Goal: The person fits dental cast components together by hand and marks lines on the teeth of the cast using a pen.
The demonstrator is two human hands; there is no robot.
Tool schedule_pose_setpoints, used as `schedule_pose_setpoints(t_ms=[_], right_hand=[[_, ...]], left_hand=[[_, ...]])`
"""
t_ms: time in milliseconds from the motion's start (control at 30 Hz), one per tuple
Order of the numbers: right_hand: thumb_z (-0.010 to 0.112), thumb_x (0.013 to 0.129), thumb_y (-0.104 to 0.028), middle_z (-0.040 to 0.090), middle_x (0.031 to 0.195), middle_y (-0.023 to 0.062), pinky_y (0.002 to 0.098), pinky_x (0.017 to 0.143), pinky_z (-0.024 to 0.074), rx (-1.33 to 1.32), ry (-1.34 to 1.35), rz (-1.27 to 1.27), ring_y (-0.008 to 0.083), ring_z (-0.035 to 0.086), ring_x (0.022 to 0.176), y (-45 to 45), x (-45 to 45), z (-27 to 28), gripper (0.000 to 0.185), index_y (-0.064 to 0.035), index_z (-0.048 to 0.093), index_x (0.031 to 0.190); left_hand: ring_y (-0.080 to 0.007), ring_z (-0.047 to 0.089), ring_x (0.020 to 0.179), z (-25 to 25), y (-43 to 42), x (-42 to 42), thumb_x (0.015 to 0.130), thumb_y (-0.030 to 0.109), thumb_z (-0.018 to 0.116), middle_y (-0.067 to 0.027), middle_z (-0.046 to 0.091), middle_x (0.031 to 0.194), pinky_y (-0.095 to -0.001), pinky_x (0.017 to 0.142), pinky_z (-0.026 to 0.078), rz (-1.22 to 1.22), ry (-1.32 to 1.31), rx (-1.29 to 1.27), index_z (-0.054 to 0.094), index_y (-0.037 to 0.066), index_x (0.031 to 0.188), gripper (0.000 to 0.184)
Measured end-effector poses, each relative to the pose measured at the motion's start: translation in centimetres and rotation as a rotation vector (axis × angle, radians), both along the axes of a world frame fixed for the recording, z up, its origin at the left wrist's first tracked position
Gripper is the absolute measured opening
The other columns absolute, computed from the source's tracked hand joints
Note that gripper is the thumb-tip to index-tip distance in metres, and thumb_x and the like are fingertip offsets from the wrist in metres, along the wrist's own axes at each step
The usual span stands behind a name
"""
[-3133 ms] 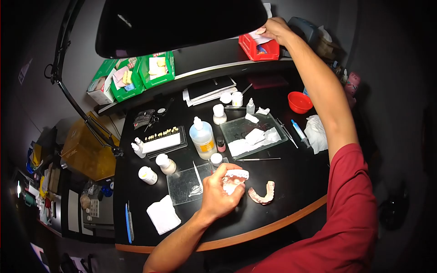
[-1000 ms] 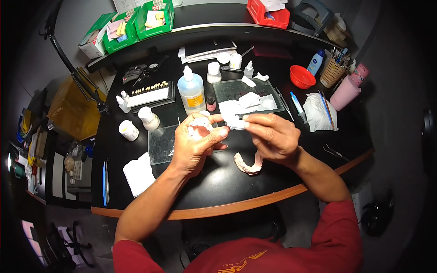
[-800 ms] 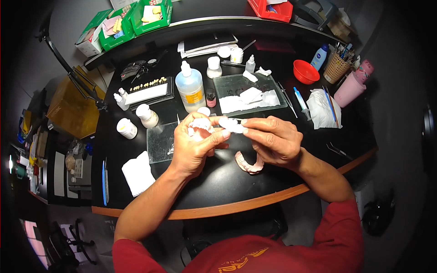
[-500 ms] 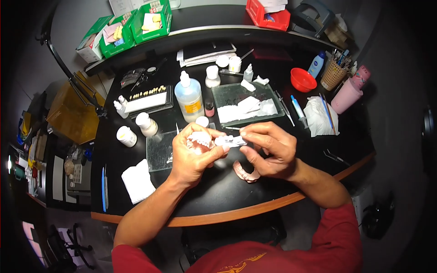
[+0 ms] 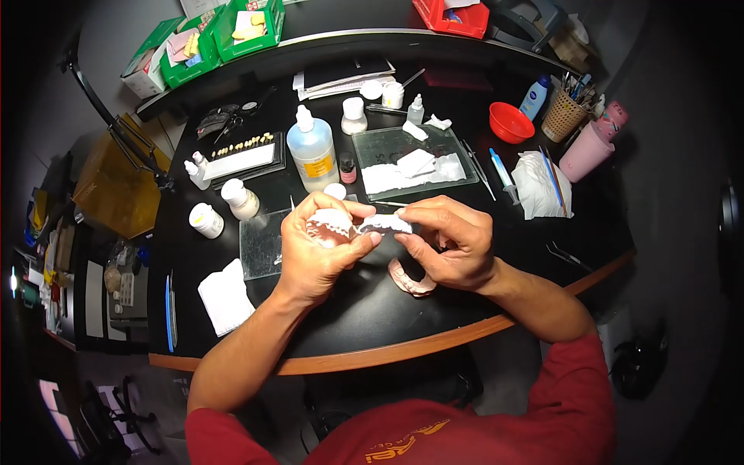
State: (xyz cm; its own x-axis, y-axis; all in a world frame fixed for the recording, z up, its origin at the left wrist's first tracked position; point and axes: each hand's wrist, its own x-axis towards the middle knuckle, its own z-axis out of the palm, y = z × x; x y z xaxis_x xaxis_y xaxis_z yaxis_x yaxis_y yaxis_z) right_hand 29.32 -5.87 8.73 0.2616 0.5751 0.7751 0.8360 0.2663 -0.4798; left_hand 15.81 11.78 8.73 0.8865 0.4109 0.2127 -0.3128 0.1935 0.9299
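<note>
My left hand (image 5: 314, 252) is wrapped round a dental model (image 5: 329, 225) with white teeth and a reddish-brown part. Between both hands is a small white dental piece (image 5: 386, 224), its left end at my left thumb and its right end pinched by my right hand (image 5: 452, 242). Below my right fingers, a pinkish horseshoe-shaped dental cast (image 5: 409, 280) lies on the black table (image 5: 356, 322). Behind my left hand is a scratched glass plate (image 5: 260, 248), partly covered by that hand.
A large bottle (image 5: 311, 151) stands behind my hands, near a glass slab (image 5: 387, 147) with white tissue. Two white jars (image 5: 206, 221) and a folded cloth (image 5: 225, 297) are on the left. A red bowl (image 5: 511, 122), a syringe (image 5: 502, 174) and a pink cup (image 5: 587, 151) are on the right.
My right hand has come from the red bin at the back to my left hand, where the white piece is now held. The piece has turned between my fingers.
</note>
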Motion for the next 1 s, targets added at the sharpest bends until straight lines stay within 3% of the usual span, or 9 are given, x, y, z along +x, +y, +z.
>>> schedule_pose_setpoints(t_ms=[167,367,667,1000], right_hand=[[0.084,0.077,0.001,0.074,0.094,0.0106,0.0223,0.046,0.0428,0.009,0.004,-0.017,0.0075,0.057,0.055,-0.16,-0.06,0.29,0.033,-0.0026,0.072,0.108],[0.085,0.077,0.0,0.075,0.092,0.0102,0.0222,0.045,0.0425,0.011,-0.013,-0.007,0.0076,0.057,0.054,-0.19,0.03,0.35,0.033,-0.0029,0.072,0.107],[0.086,0.077,-0.003,0.073,0.085,0.0087,0.0225,0.044,0.0408,-0.001,-0.016,-0.018,0.0073,0.056,0.053,-0.19,0.28,0.04,0.032,-0.0027,0.073,0.106],[0.087,0.077,-0.005,0.072,0.082,0.0079,0.0231,0.044,0.0397,-0.008,-0.024,-0.019,0.0078,0.053,0.051,-0.31,0.36,0.22,0.036,-0.002,0.073,0.11]], left_hand=[[-0.0081,0.066,0.082,-0.21,0.0,0.11,0.079,-0.009,0.083,-0.0145,0.072,0.106,-0.0209,0.067,0.055,0.002,-0.032,0.02,0.056,0.006,0.089,0.033],[-0.0078,0.065,0.082,-0.12,0.06,0.03,0.079,-0.009,0.083,-0.0147,0.072,0.107,-0.0217,0.069,0.055,-0.038,-0.028,-0.031,0.056,0.006,0.09,0.033],[-0.0047,0.06,0.066,0.24,-0.14,-0.02,0.08,-0.003,0.084,-0.0141,0.073,0.102,-0.0185,0.051,0.047,-0.01,0.039,0.015,0.055,0.006,0.089,0.032],[-0.0036,0.058,0.062,0.09,-0.15,0.04,0.08,-0.001,0.085,-0.013,0.073,0.1,-0.0182,0.049,0.045,-0.02,0.039,-0.006,0.055,0.006,0.09,0.033]])
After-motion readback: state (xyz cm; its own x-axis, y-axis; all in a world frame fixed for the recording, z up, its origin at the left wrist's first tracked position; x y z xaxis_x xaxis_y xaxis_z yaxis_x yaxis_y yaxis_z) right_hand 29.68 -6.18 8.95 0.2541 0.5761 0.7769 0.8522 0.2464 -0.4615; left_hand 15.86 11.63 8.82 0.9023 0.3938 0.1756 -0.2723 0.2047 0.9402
